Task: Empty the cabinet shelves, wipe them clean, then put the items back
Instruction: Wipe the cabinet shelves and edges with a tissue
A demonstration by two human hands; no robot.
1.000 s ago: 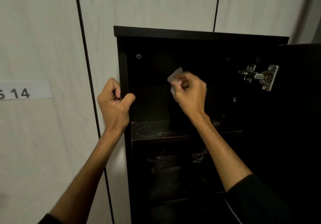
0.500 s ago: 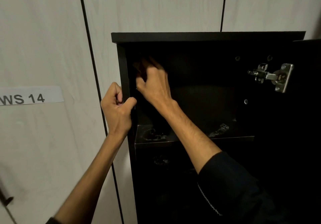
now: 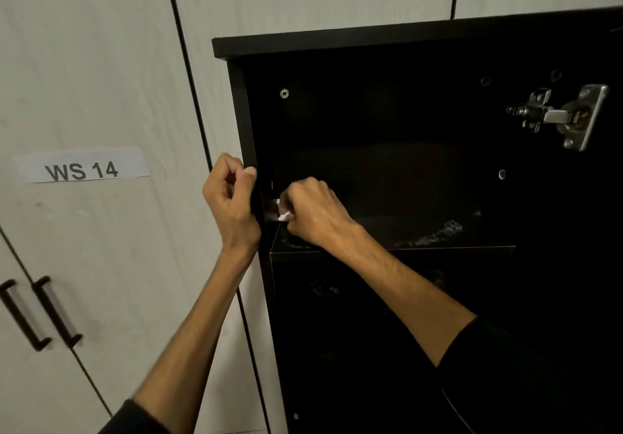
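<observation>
Head camera looks into a black cabinet [image 3: 404,39] with its door swung open. Inside the upper compartment, the right hand [image 3: 313,214] is curled round a small white cloth [image 3: 282,213], of which only a scrap shows past the fingertips, pressed toward the inner face of the left wall just above the shelf [image 3: 438,248]. That shelf runs off to the right of the hand and under it, with pale smears on its surface. Just left of the right hand, on the other side of the wall's front edge, the left hand [image 3: 231,201] grips that edge, thumb on the front and fingers bent behind it. The two hands are near each other with the panel between them.

Up and to the right of the right hand sits a metal hinge [image 3: 559,115]; above it, a screw head [image 3: 284,93] shows on the back panel. Left of the left hand, pale doors carry a label [image 3: 81,165] reading WS 14 and two dark handles [image 3: 40,312] lower down.

The lower compartment beneath the forearm is too dark to read, possibly smeared too.
</observation>
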